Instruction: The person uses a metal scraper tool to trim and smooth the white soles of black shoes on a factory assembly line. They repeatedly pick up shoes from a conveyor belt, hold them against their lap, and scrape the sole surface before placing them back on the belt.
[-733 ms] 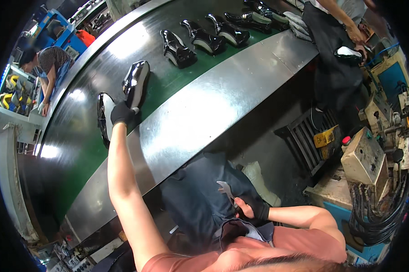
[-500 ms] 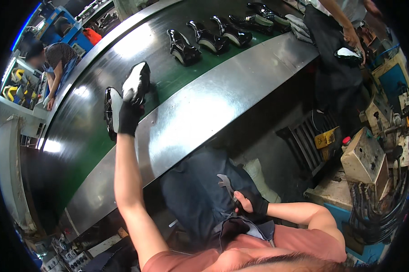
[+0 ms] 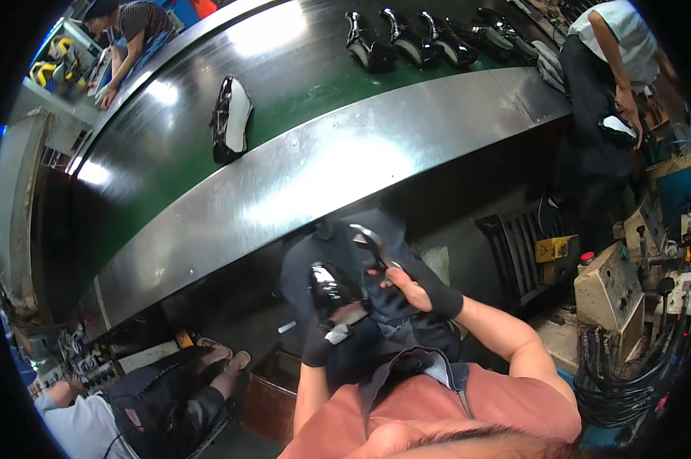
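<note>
While the green conveyor belt [image 3: 169, 145] curves past above my lap, I work a glossy black shoe [image 3: 332, 289] held low over my dark apron [image 3: 376, 321].

One black-and-white shoe [image 3: 231, 116] lies alone on the belt, well apart from a row of black shoes [image 3: 430, 37] farther along. Left hand [image 3: 322, 333] — gloved — closes round the shoe from below, seemingly to steady it; right hand [image 3: 407, 289] grips curved metal pliers [image 3: 370, 245], tip near the shoe.

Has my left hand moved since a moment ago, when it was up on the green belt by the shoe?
Yes. The left hand has come off the green belt, back across the steel ledge into the lap, where it grips a black shoe.
</note>
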A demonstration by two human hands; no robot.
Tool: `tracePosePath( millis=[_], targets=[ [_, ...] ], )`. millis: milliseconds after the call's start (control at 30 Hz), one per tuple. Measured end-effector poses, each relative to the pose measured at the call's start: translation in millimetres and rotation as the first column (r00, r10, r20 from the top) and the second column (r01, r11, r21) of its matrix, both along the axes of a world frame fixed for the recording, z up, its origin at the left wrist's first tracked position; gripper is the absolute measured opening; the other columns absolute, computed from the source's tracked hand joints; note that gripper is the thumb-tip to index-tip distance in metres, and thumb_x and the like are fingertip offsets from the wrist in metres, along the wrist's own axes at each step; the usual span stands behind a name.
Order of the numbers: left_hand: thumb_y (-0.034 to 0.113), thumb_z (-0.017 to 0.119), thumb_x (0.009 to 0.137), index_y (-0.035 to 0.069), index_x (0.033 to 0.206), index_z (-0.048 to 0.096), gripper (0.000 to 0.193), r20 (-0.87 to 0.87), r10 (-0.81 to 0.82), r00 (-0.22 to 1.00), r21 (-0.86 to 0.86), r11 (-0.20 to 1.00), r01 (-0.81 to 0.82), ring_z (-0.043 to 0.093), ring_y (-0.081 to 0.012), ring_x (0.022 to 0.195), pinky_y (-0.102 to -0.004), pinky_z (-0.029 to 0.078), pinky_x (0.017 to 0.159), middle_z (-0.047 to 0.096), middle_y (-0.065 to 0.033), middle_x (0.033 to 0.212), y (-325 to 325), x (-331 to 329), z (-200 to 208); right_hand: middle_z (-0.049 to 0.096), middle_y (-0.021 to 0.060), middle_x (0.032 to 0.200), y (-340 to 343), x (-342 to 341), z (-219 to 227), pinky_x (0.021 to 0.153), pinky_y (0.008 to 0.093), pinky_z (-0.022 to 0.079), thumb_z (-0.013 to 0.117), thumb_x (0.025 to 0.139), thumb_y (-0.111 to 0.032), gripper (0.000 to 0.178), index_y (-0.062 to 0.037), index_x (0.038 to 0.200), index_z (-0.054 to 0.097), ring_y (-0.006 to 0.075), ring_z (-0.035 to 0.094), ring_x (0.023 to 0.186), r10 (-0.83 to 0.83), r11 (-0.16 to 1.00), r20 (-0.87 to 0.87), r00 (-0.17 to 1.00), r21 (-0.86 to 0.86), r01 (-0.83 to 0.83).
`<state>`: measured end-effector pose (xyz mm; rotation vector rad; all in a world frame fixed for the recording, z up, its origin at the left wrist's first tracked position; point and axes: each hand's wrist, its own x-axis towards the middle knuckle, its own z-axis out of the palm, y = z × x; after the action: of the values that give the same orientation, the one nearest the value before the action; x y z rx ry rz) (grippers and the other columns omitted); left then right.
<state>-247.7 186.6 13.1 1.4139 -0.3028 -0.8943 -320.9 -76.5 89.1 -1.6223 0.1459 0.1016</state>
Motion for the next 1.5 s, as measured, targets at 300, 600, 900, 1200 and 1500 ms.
tracePosePath(
  millis=[300, 600, 900, 1200, 1500],
  targets=[
    [0.019, 0.075, 0.075, 0.004, 0.124, 0.058, 0.053, 0.91, -0.151, 0.386, 0.147, 0.988, 0.039, 0.049, -0.0413, 0.124, -0.047, 0.038, 0.106, 0.054, -0.0214, 0.129, -49, 58, 123, 0.057, 0.0082, 0.074, 27, 40, 24, 0.064, 0.0325, 0.043, 0.043, 0.103, -0.026, 0.035, 0.001, 0.088, 0.059, 0.0174, 0.053, 0.067, -0.069, 0.994, 0.168, 0.983, -0.066, 0.081],
    [0.042, 0.059, 0.09, 0.0, 0.107, 0.066, 0.046, 0.653, 0.049, 0.756, -0.054, 0.998, -0.019, 0.063, -0.0276, 0.105, -0.0386, 0.047, 0.093, 0.067, -0.0162, 0.106, -70, 106, 67, 0.063, 0.004, 0.092, 42, -37, 38, 0.081, 0.0276, 0.046, 0.043, 0.103, -0.031, 0.038, -0.0002, 0.105, 0.065, 0.0117, 0.056, 0.086, 0.038, 0.996, -0.135, 0.99, -0.081, -0.049],
    [0.083, 0.023, 0.084, 0.0, 0.106, 0.063, 0.094, 0.203, 0.081, 0.976, -0.247, 0.968, -0.029, 0.056, -0.022, 0.108, -0.0364, 0.04, 0.099, 0.061, -0.0104, 0.114, -82, 100, 52, 0.066, 0.0048, 0.094, 38, 19, -6, 0.074, 0.0241, 0.046, 0.03, 0.104, -0.048, 0.054, -0.0059, 0.112, 0.063, 0.0093, 0.058, 0.08, 0.278, 0.772, -0.296, 0.914, 0.635, -0.029],
    [0.07, 0.031, 0.092, 0.001, 0.093, 0.065, 0.077, 0.174, 0.193, 0.966, -0.343, 0.931, -0.124, 0.052, -0.0248, 0.116, -0.0422, 0.03, 0.109, 0.063, -0.0092, 0.104, -79, 97, 39, 0.058, 0.013, 0.071, 104, 6, -71, 0.061, 0.0365, 0.043, 0.035, 0.103, -0.027, 0.037, 0.0015, 0.094, 0.058, 0.0236, 0.052, 0.062, -0.177, 0.912, 0.172, 0.969, -0.342, 0.228],
    [0.065, 0.03, 0.095, 0.002, 0.091, 0.065, 0.071, 0.315, 0.226, 0.922, -0.335, 0.935, -0.115, 0.053, -0.0268, 0.113, -0.0442, 0.031, 0.107, 0.064, -0.0095, 0.101, -78, 97, 42, 0.066, 0.0038, 0.101, 59, 12, 13, 0.084, 0.0228, 0.045, 0.031, 0.104, -0.047, 0.054, -0.0033, 0.115, 0.061, 0.0101, 0.057, 0.092, 0.166, 0.939, -0.362, 0.917, 0.343, -0.034]
  ],
)
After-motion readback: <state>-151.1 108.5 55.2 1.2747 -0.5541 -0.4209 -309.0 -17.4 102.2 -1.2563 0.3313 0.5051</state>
